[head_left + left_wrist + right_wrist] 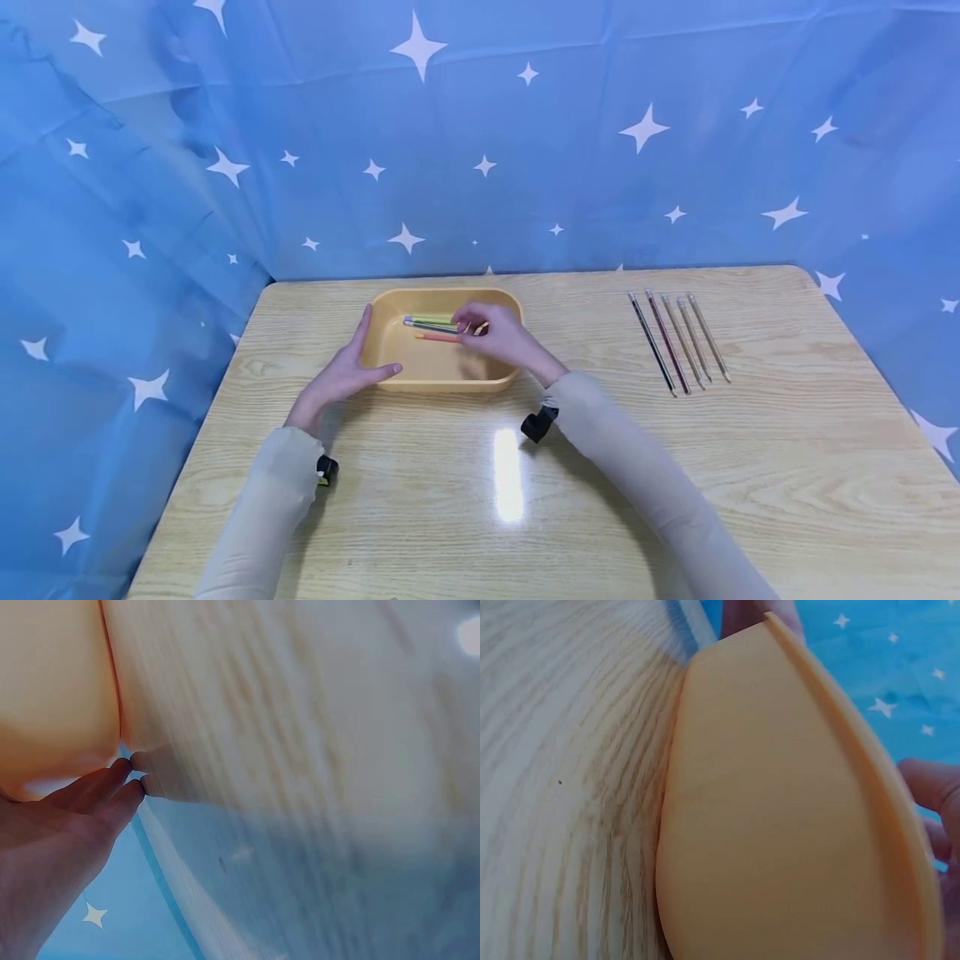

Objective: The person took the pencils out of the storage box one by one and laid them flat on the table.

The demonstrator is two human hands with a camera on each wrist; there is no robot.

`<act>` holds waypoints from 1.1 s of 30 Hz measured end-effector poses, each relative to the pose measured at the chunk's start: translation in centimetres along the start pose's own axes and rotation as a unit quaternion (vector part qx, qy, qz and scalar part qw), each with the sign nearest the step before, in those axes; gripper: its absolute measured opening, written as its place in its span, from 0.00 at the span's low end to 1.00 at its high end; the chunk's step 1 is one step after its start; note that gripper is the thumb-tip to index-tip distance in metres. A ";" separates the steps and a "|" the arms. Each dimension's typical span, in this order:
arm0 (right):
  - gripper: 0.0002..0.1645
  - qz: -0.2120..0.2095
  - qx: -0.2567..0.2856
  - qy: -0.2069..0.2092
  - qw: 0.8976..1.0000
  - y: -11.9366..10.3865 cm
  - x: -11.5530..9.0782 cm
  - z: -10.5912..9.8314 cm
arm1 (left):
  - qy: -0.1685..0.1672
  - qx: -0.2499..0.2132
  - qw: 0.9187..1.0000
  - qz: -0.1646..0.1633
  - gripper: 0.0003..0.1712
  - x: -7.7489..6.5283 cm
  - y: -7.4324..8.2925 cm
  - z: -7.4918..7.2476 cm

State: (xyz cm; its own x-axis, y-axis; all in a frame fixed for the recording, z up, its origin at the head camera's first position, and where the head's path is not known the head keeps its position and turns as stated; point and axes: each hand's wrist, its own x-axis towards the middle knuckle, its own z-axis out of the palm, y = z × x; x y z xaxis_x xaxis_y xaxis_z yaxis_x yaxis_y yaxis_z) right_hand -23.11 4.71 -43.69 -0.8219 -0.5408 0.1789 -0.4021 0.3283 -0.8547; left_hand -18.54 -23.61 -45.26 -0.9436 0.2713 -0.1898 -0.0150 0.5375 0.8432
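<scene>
Closest in, two pale sleeves [258, 492] stretch up the tabletop [427, 500] to the yellow tray [442, 386]. Inside it, around the middle, lie slim pencils [437, 337]; the right hand [498, 333] bends over their right ends, and whether it pinches one I can't tell. And the left hand [345, 371], thumb and finger spread wide, touches the tray's left end, gripping nothing. Those pencils look light, stiff, smooth, likely to roll, with tips that could snap: mid-shaft is the hold! The tray's raised rim wants clearing; there's open room in front of it, five more pencils [683, 340] well to its right, starry curtain [562, 142] behind.
</scene>
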 end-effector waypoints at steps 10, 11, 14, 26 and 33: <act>0.15 0.036 -0.052 -0.074 0.995 0.5 1.8 0.9 | -0.003 -0.008 1.000 -0.001 0.64 -0.7 1.5 -0.1; 0.15 0.039 -0.056 -0.078 0.995 0.6 1.9 1.0 | -0.003 -0.008 1.000 -0.002 0.63 -0.7 1.5 -0.1; 0.16 0.054 -0.075 -0.084 0.992 0.8 2.2 1.3 | -0.001 -0.007 1.000 0.000 0.64 -0.4 0.9 -0.1; 0.19 0.105 -0.156 -0.107 0.976 1.1 2.2 1.9 | -0.007 -0.009 1.000 -0.014 0.62 -1.4 3.1 -0.1; 0.16 0.104 -0.187 -0.099 0.972 1.2 2.2 2.1 | -0.007 0.000 1.000 -0.009 0.61 -1.9 4.0 -0.1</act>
State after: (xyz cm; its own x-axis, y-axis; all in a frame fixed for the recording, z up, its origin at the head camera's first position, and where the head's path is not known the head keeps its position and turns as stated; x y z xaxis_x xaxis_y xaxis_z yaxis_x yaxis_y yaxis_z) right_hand -24.58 2.27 -45.30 -0.8221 -0.5592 -0.1068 -0.3853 0.6846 -0.6188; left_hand -16.90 -22.06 -41.43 -0.9384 0.2730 -0.2116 -0.0316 0.5423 0.8396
